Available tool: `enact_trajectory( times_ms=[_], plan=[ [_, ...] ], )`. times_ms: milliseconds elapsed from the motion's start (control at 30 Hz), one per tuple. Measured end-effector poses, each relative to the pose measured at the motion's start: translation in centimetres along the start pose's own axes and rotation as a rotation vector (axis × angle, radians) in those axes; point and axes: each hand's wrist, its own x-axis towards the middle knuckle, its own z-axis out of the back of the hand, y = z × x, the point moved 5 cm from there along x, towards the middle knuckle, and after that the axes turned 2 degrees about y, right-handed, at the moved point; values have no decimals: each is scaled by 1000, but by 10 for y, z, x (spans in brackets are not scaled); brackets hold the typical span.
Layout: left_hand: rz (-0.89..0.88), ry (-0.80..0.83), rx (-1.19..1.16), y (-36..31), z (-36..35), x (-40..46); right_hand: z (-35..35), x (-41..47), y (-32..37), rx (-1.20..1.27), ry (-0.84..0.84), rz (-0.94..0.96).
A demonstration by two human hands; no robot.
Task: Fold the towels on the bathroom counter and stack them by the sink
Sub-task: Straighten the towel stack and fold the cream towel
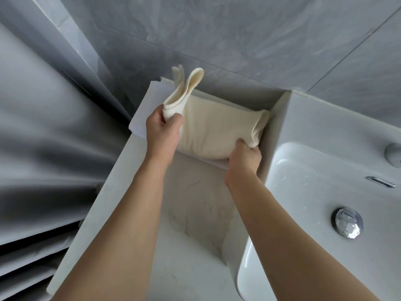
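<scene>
Cream folded towel [213, 129] atop white towel [149, 105], beside sink [325, 148]

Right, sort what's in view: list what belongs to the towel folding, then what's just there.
Part of the job:
cream towel
white towel under it
left hand gripping the cream towel
right hand gripping the cream towel
counter
sink

Just there:
drain stopper
overflow slot
grey curtain
tiled wall

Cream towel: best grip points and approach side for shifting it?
Pinch the cream towel at its two short ends from the near side, as the left hand and right hand do; layers bunch there, and wall and sink block other approaches.
</scene>
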Motion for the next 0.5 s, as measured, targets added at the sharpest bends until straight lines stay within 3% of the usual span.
enact_trajectory(
  times_ms=[300,500],
  plan=[
    [114,81,-303,-50,-4,-85,44,-54,50,-125,296,373],
    [157,220,-288,-84,-34,-151,116,-88,79,-34,325,391]
  ],
)
